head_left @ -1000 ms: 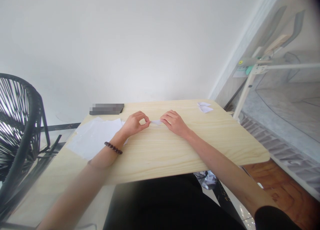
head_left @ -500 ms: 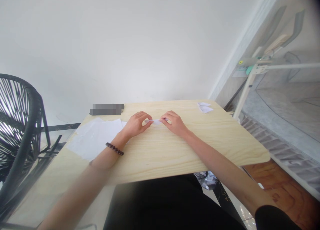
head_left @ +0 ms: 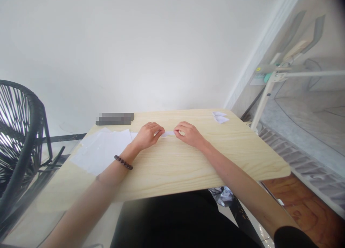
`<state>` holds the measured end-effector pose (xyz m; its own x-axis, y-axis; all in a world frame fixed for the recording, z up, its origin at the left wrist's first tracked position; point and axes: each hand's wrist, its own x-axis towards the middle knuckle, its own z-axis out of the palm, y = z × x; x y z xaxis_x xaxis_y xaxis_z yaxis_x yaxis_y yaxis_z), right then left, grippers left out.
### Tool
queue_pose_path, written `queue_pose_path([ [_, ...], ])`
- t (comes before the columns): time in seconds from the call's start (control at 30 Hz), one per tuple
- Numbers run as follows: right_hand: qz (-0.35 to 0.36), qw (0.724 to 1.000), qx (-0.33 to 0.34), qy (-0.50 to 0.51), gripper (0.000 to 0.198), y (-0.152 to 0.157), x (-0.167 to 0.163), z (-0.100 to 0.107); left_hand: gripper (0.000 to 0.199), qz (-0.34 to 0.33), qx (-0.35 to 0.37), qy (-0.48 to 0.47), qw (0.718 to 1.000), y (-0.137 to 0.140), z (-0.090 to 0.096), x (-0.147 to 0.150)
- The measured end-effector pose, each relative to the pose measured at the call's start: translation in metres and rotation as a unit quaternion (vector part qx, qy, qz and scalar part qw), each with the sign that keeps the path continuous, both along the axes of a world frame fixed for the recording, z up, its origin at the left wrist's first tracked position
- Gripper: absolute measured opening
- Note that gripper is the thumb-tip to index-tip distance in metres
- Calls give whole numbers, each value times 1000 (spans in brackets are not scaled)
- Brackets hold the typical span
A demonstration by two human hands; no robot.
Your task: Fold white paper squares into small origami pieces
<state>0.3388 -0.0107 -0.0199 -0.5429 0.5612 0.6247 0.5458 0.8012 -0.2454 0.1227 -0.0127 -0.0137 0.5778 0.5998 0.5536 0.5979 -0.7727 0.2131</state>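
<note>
Between my two hands, near the middle of the wooden table, is a small folded piece of white paper. My left hand, with a dark bead bracelet on the wrist, pinches the paper's left end between thumb and fingers. At the right end, the thumb and fingertips of my right hand are closed on the paper too. Both hands cover its ends, so its full shape is hidden. Left of my left hand, loose white sheets lie partly under the forearm.
Folded white paper pieces lie at the table's back right. A dark, pixelated object is at the back left. A black woven chair stands on the left, a white metal frame on the right. The wall is behind the table.
My right-hand fingertips have closed into a tighter pinch and shifted slightly right. My left thumb and fingers have come together on the paper. The paper between them now looks flatter.
</note>
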Motion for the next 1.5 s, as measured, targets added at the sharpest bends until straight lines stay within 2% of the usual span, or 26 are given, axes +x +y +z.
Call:
queue_pose_path([
  [0.17, -33, 999, -12, 24, 15, 6, 17, 0, 20, 48, 5, -28, 998, 1, 1, -6],
  [0.37, -12, 998, -48, 37, 21, -2, 2, 3, 15, 25, 4, -2, 1000, -3, 2, 7],
  [0.57, -15, 1000, -6, -7, 23, -4, -6, 2, 14, 8, 13, 21, 1000, -3, 2, 8],
  [0.87, -14, 1000, 16, -19, 21, 6, 4, -2, 11, -8, 30, 37, 999, 0, 4, 4],
  [1.1, -1, 996, 42, -84, 21, 4, -9, -2, 10, -17, 49, 44, 998, -1, 5, 10],
  [1.3, 3, 997, 34, -70, 20, 7, -7, -4, 11, -3, 45, 31, 999, 1, 6, 7],
  [1.5, -24, 999, 17, -28, 21, 15, 7, -3, 10, 20, 39, 10, 999, 9, 5, -10],
])
